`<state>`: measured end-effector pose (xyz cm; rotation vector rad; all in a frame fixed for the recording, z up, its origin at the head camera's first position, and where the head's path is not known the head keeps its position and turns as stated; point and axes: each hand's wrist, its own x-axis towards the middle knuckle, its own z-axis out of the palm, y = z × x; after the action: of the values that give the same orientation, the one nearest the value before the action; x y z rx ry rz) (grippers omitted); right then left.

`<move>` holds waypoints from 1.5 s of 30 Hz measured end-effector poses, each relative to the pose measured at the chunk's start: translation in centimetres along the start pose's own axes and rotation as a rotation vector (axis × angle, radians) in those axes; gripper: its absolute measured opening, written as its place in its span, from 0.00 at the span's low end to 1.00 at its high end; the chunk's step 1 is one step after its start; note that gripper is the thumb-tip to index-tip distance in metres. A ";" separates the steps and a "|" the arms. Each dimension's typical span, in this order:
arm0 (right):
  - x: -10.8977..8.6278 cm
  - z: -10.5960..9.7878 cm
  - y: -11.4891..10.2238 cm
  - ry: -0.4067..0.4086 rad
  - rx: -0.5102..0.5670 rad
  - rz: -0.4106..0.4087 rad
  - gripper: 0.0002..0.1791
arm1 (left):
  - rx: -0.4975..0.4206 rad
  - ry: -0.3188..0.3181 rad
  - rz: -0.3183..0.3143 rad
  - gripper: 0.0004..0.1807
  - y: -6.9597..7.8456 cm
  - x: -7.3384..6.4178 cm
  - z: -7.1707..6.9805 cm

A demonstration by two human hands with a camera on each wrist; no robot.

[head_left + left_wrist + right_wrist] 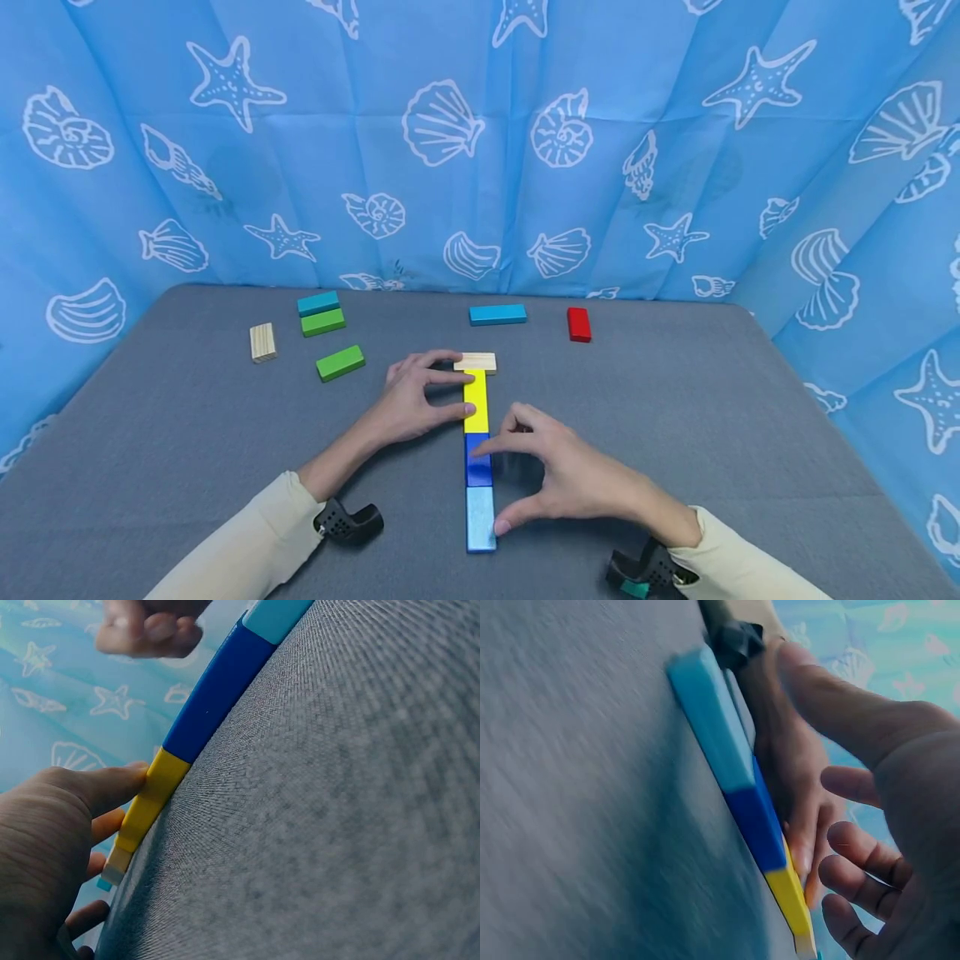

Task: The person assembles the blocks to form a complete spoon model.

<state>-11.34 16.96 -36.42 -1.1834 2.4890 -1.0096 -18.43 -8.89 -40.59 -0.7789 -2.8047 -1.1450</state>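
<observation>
A column of wooden blocks runs end to end on the table. A light blue block [481, 521] lies nearest, then a dark blue block [480, 476], then a yellow block [477, 395]. A plain wood block [480, 361] lies crosswise at the far end. From the left side, my left hand [408, 402] rests its thumb and a finger on the yellow block, with another fingertip at the plain block's end. My right hand [566, 471] is on the right, fingers bent and holding nothing. Its index finger overlaps the dark blue block, its thumb tip beside the light blue one.
Farther left lie a teal block [318, 303], a green block [323, 322] against it, another green block [341, 363] and a plain wood block [263, 342]. Beyond the column are a blue block [498, 314] and a red block [579, 324]. A shell-patterned curtain [510, 200] hangs behind the table.
</observation>
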 end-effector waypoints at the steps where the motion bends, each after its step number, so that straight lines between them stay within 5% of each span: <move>1: 0.1 -0.3 0.2 0.019 0.018 0.013 0.35 | 0.003 -0.001 -0.002 0.24 0.0 0.0 0.0; 21: -0.7 -5.9 10.1 0.527 -0.029 0.288 0.30 | -0.016 -0.007 -0.009 0.24 0.0 0.0 0.0; 36: -0.4 -8.6 14.1 0.526 -0.055 0.512 0.38 | -0.037 -0.015 -0.012 0.24 -0.2 0.1 0.0; 45: 1.1 -9.2 15.2 0.519 -0.054 0.511 0.40 | -0.039 -0.014 -0.010 0.24 -0.3 0.1 0.1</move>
<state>-25.40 27.42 -39.48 -0.2579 2.9821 -1.2060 -18.60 -8.96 -40.79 -0.7797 -2.8095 -1.2035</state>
